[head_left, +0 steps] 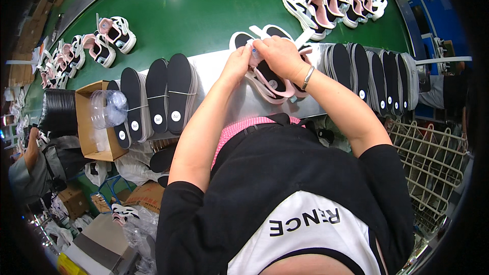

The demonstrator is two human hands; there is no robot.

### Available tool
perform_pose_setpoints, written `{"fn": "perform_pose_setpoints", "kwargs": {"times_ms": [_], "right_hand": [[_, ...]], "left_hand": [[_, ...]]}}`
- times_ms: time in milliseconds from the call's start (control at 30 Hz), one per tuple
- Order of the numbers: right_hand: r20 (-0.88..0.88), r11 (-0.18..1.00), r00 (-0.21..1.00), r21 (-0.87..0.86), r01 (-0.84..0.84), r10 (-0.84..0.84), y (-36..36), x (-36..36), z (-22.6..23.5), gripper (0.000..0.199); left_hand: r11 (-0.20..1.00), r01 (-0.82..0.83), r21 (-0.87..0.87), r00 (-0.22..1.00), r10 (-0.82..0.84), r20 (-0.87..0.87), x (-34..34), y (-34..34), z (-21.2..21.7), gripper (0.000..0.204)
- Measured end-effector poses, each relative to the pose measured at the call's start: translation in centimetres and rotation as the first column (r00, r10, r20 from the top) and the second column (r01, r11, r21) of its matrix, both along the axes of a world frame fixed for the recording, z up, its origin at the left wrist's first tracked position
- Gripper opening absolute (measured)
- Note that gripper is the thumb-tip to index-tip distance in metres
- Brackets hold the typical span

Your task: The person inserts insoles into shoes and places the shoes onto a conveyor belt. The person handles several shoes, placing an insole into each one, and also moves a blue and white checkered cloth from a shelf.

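Your left hand [237,63] and right hand [277,56] met over a pink-and-black shoe [270,79] lying on the grey metal ledge [224,71] at the near edge of the green conveyor belt [204,15]. Both hands were closed, fingertips pinching the shoe's upper end. Left of that shoe stood bundles of black insoles [163,97]; right of it, more insole stacks [372,79]. Beyond it, finished shoes [331,0] rode the belt.
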State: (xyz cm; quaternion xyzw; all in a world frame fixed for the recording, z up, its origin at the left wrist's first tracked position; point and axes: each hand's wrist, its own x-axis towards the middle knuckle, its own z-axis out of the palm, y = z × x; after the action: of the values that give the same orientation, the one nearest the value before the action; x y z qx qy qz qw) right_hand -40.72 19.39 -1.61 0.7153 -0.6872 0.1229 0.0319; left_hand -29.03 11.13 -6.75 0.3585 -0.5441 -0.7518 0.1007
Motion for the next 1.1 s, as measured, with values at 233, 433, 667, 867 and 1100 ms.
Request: {"fn": "perform_pose_setpoints", "kwargs": {"times_ms": [233, 433, 667, 867, 1100], "right_hand": [[0.134, 0.992, 0.991, 0.119, -0.047, 0.031, 0.1, -0.7, 1.6, 0.012], [0.545, 0.886, 0.778, -0.129, 0.446, -0.312, 7.9, -5.7, 3.9, 0.017], [-0.079, 0.347, 0.368, 0.193, 0.918, -0.927, 19.8, -14.5, -1.2, 0.034], [-0.135, 0.201, 0.249, 0.298, 0.933, -0.959, 19.8, -14.2, -0.8, 0.039], [0.793, 0.64, -0.12, 0.561, 0.525, -0.597, 18.8, -12.2, 6.4, 0.025]], "left_hand": [[0.942, -0.055, -0.332, 0.987, 0.002, -0.16, -0.2, -0.7, 3.1, 0.036], [0.009, -0.209, -0.978, 0.906, 0.379, -0.19, 0.3, -0.5, 5.6, 0.032], [0.448, 0.102, -0.888, 0.976, -0.217, 0.002, -6.7, 6.0, 5.3, 0.08], [0.768, 0.183, -0.613, 0.982, -0.167, 0.083, -8.4, 4.3, 3.4, 0.032], [0.838, 0.11, -0.534, 0.994, -0.082, 0.075, -8.6, 3.7, 2.2, 0.03]]}}
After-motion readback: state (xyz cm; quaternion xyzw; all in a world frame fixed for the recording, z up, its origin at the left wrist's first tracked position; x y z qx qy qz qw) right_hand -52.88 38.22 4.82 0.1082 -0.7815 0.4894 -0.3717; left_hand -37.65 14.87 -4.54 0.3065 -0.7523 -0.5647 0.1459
